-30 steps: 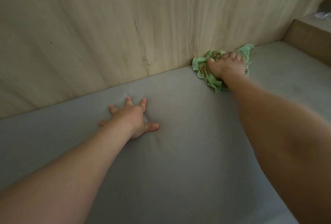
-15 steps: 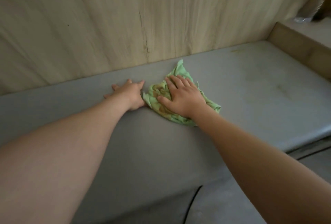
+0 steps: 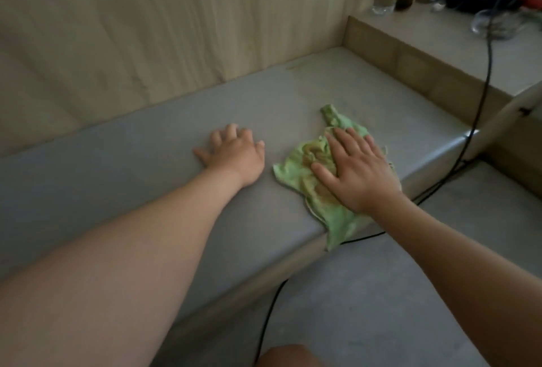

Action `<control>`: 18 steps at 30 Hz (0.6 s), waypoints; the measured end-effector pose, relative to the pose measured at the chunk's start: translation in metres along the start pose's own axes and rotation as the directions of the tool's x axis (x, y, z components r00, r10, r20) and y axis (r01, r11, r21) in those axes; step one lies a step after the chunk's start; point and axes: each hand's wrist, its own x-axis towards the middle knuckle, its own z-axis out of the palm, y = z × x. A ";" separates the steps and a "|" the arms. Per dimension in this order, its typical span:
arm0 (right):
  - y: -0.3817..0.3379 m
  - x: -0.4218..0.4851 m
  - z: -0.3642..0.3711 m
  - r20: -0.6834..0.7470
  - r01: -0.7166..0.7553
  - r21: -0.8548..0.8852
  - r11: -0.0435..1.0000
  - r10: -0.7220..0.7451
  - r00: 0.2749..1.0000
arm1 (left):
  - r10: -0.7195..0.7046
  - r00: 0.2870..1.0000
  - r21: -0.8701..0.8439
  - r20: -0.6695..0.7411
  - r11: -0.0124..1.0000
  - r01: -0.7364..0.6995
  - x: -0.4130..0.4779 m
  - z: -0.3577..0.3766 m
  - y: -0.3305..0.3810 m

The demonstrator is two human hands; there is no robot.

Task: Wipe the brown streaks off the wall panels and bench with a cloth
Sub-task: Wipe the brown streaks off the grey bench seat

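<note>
Wood-grain wall panels (image 3: 146, 29) back a grey table (image 3: 117, 167) that runs long to the left. On it the left hand (image 3: 234, 155) rests flat, fingers (image 3: 231, 131) straight and slightly apart. Just beside it, not touching, the stained green cloth (image 3: 296, 170) lies under the right hand (image 3: 357, 173), fingers spread and pressing; one corner droops over the front edge. Farther right, a black cable (image 3: 484, 79) drops past the rounded corner.
</note>
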 end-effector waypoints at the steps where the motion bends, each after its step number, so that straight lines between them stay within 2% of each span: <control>1: 0.022 0.009 -0.001 -0.007 -0.088 -0.003 0.996 0.088 0.996 | 0.006 1.000 0.022 0.006 1.000 -0.006 0.001 0.007 0.010; 5: 0.068 0.056 -0.008 0.011 -0.328 -0.004 0.945 0.328 0.945 | -0.024 0.999 0.104 0.038 0.994 0.020 0.007 0.018 0.021; 9: 0.064 0.105 -0.008 0.035 -0.375 0.006 0.927 0.374 0.927 | -0.036 0.996 0.113 0.079 0.993 0.027 0.010 0.019 0.020; 11: 0.050 0.120 -0.006 0.053 -0.319 0.003 0.948 0.318 0.946 | -0.029 0.997 0.113 0.077 0.993 0.020 0.010 0.021 0.020; 14: 0.006 0.132 0.000 0.083 -0.128 0.018 0.992 0.126 0.988 | -0.027 0.998 0.083 0.064 0.996 0.021 0.011 0.023 0.018; 18: -0.044 0.122 0.008 0.089 0.105 0.052 0.993 -0.109 0.990 | -0.036 0.996 0.018 0.087 0.999 0.034 0.010 0.016 0.018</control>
